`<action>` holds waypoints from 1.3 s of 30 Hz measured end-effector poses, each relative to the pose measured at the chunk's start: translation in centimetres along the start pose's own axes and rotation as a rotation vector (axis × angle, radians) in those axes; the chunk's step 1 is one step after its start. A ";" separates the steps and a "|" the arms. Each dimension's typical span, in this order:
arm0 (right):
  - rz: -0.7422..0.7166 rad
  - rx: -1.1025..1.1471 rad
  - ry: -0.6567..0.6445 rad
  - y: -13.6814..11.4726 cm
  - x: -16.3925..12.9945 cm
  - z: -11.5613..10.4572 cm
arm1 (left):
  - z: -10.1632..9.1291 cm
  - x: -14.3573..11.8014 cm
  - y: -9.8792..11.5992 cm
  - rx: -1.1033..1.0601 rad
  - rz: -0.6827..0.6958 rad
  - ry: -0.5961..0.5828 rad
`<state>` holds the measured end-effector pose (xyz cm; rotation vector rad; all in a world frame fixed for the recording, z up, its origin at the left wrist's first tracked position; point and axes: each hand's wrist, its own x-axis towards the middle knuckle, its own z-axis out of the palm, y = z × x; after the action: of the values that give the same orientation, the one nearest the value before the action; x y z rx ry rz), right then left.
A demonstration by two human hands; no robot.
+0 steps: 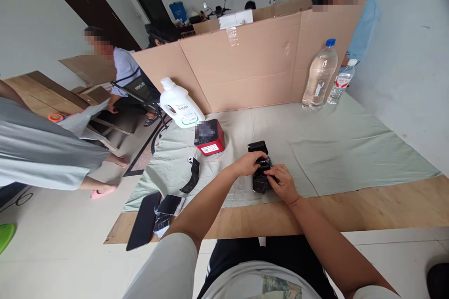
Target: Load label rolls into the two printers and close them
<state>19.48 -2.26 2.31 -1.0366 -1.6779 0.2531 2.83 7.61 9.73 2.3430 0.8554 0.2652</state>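
My left hand (pixel 250 163) is closed with its fingertips on a black, shiny bundle (pixel 259 184) that looks like plastic or tape-wrapped material. From the other side, my right hand (pixel 285 184) pinches the same bundle near its upper right. The fingers cover part of it, so its exact kind cannot be made out. Just beyond my left hand lies a small black rectangular case (pixel 257 147) on the cloth. To the left of my hands a curved black strip (pixel 191 176) with a pale end rests flat.
A red and black box (pixel 210 138) and a white jug (pixel 181 105) stand at the left, two water bottles (pixel 320 77) (pixel 342 83) at the right. Cardboard (pixel 242 72) walls the far side. A dark phone-like slab (pixel 143 222) and black-and-white pieces (pixel 171 205) lie front left. Other people are nearby.
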 end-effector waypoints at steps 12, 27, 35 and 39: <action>-0.020 -0.030 -0.024 -0.3 0.1 0.0 | 2.7 0.1 0.0 0.295 -0.084 0.178; 0.072 -0.050 -0.045 0.0 -0.3 -0.4 | 3.7 -1.1 -2.7 -0.148 -0.179 0.794; 0.107 0.020 -0.013 0.4 -0.5 -0.4 | 6.3 -3.4 -2.2 -0.283 -0.075 0.723; 0.174 -0.034 0.049 1.0 -0.6 0.0 | 7.9 -4.5 -1.7 -0.272 -0.121 0.705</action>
<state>20.01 -2.12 1.22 -1.2065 -1.5548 0.3106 1.53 1.89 2.60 1.9320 1.1853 1.1226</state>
